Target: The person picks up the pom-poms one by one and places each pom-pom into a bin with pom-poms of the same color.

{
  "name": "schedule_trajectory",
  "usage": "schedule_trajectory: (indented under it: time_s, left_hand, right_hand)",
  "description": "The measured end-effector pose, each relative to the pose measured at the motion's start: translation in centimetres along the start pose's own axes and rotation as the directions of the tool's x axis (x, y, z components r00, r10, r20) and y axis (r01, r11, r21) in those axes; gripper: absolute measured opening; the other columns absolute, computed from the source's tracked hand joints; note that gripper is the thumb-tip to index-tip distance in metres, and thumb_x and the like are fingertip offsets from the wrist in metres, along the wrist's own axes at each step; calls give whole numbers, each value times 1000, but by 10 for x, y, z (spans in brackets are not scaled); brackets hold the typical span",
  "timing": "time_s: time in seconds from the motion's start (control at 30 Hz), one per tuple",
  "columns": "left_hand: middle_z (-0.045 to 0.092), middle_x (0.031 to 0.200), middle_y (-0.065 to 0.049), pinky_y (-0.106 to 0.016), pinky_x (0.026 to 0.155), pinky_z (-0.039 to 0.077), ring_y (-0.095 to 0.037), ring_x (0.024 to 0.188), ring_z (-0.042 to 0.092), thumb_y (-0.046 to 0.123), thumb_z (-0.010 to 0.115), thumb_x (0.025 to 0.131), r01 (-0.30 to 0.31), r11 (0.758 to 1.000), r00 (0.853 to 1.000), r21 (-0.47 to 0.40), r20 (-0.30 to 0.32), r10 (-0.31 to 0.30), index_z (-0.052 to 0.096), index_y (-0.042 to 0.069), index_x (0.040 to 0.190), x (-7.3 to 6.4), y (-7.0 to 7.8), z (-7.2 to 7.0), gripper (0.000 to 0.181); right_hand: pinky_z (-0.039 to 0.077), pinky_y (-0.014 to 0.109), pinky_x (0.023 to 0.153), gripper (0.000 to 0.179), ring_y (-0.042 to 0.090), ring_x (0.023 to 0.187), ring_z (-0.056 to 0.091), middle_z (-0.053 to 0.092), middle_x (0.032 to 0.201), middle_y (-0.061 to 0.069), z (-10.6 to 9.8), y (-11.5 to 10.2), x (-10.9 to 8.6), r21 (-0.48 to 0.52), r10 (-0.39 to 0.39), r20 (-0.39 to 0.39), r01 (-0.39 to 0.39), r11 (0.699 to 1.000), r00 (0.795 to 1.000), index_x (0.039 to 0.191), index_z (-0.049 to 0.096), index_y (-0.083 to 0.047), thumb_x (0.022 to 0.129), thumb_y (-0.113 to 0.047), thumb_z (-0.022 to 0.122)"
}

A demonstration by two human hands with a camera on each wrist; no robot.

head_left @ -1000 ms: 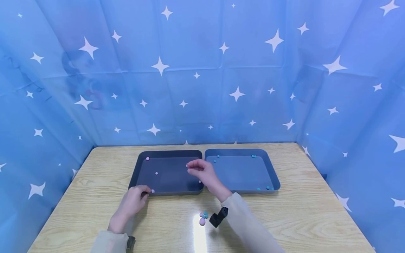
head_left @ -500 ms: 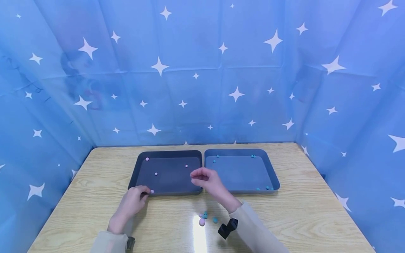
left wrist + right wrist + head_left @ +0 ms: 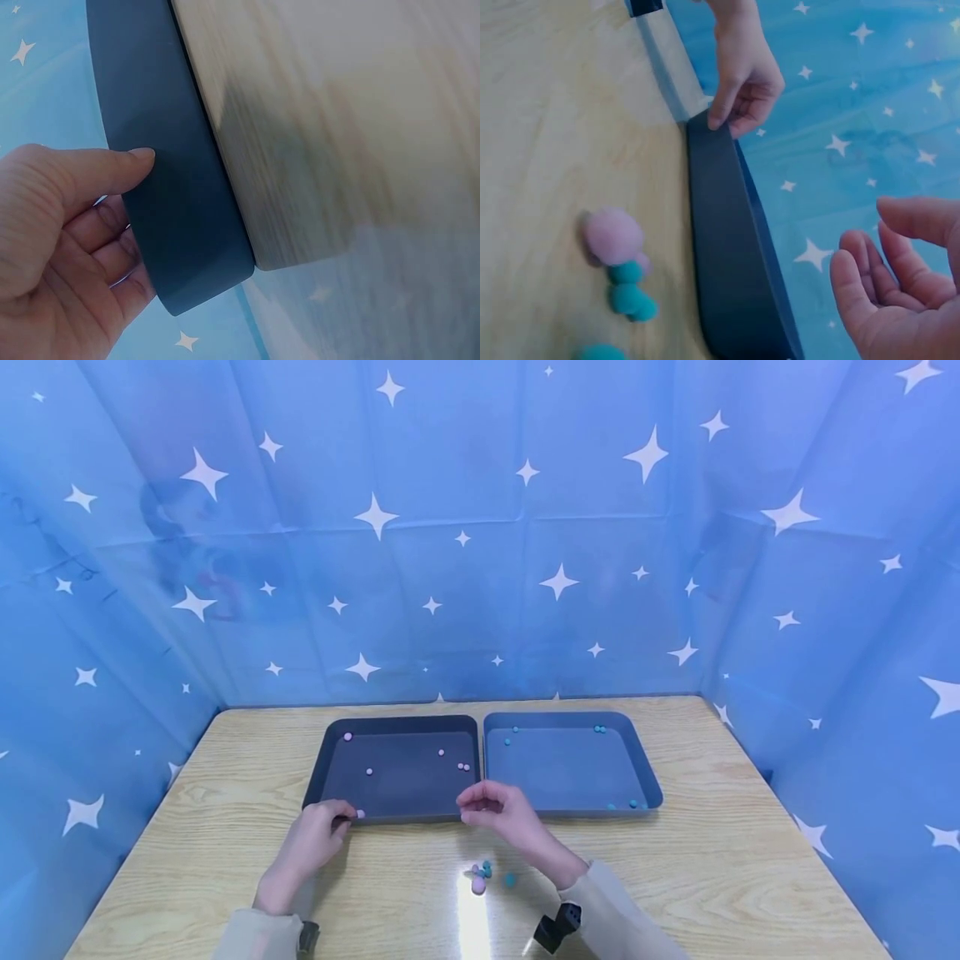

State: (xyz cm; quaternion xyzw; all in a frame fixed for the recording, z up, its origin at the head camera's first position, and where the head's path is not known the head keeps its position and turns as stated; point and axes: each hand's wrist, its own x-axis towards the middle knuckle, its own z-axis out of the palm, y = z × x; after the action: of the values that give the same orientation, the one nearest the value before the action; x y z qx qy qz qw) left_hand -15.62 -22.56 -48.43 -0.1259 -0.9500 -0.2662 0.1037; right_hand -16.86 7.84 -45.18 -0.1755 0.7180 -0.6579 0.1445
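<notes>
My left hand (image 3: 315, 839) grips the near left rim of the dark tray (image 3: 405, 797); in the left wrist view, its thumb (image 3: 112, 171) lies on the tray's outer wall (image 3: 172, 172). Several small pink pompoms lie in this tray, among them a pompom (image 3: 369, 772) near the middle and another pompom (image 3: 361, 814) by the left fingers. My right hand (image 3: 517, 827) hovers over the tray's near right corner, fingers loosely curved. In the right wrist view, the right hand (image 3: 907, 277) holds nothing, thumb and fingertips apart.
Right of the dark tray stands a blue tray (image 3: 570, 777) with several teal pompoms. On the wooden table (image 3: 712, 860), nearer me, sit a larger pink pompom (image 3: 478, 886), a clump of teal pompoms (image 3: 487, 867) and a separate teal pompom (image 3: 510, 880). A star-patterned curtain surrounds the table.
My right hand has drawn back toward me and slightly right. Two pink pompoms at the dark tray's right side and a teal pompom on the table now show. My left hand stays put.
</notes>
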Motion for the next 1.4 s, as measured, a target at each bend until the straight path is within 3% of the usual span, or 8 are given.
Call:
schedule_trajectory:
  time_s: [0.37,0.73,1.07,1.27,1.4]
  left_hand:
    - [69,82,-8,-40,71,54,-25,80,66,-13,67,72,-27,1000,999,11,-22,27,68,4,79,0,-1,1,18]
    - [69,84,-9,-41,73,54,-26,82,66,-12,66,72,-24,1000,1000,8,-10,24,69,3,80,0,-2,0,17]
    - [69,84,-10,-40,72,54,-26,81,66,-13,67,72,-24,1000,1000,9,-17,24,69,3,80,0,1,0,17]
    - [69,85,-10,-40,73,54,-26,83,66,-12,66,73,-9,1000,1000,6,0,9,69,3,81,0,1,-1,17]
    - [69,85,-10,-40,73,54,-27,83,66,-12,66,73,-6,1000,1000,3,4,6,69,2,81,0,1,-1,17]
  right_hand:
    - [50,20,74,24,19,86,59,62,96,23,8,15,-21,-19,12,87,-10,1000,996,103,60,10,80,3,64]
    - [51,21,75,26,17,84,60,62,96,25,13,29,-30,-45,67,102,-63,997,993,101,61,6,76,4,68]
    - [53,24,74,27,21,81,62,65,89,13,17,34,-34,-173,28,135,-5,985,990,98,63,3,73,8,70]
    - [53,24,77,26,17,81,62,65,88,8,16,38,-35,-283,1,185,52,958,983,96,63,1,72,11,66]
    - [53,23,77,27,15,82,62,64,89,6,16,40,-37,-354,-69,223,147,923,972,95,63,0,72,14,63]
